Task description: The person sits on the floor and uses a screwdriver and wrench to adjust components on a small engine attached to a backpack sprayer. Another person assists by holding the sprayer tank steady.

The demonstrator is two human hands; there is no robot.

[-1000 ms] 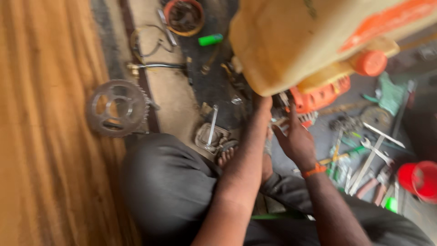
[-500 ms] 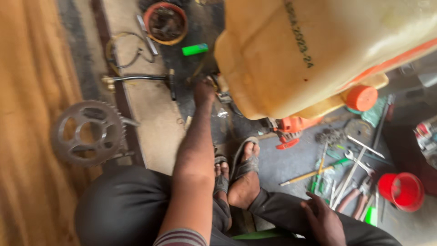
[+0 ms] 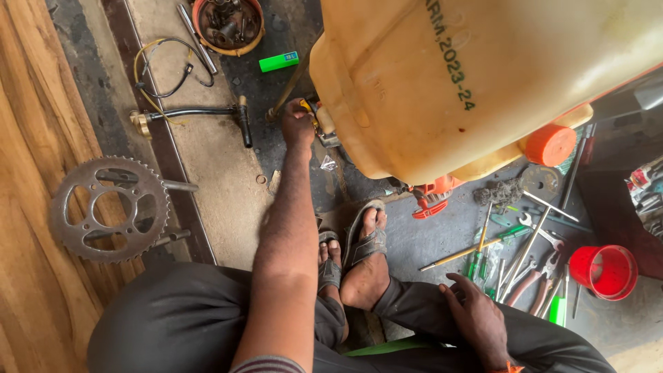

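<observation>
While the left hand (image 3: 298,123) is closed around a small yellowish fitting (image 3: 319,119) at the lower edge of the big yellow tank (image 3: 483,76), the right hand (image 3: 476,314) lies loosely open on the knee, holding nothing. Whatever props the tank is hidden, so it looks liable to tip toward the sandalled feet (image 3: 359,252) just below it if the hand pulls hard. Below and to the right of the tank, loose screwdrivers and wrenches (image 3: 525,255) and a red cup (image 3: 604,271) lie close together, and a sliding tank could scatter them. The fitting itself is small and may slip from the fingers
</observation>
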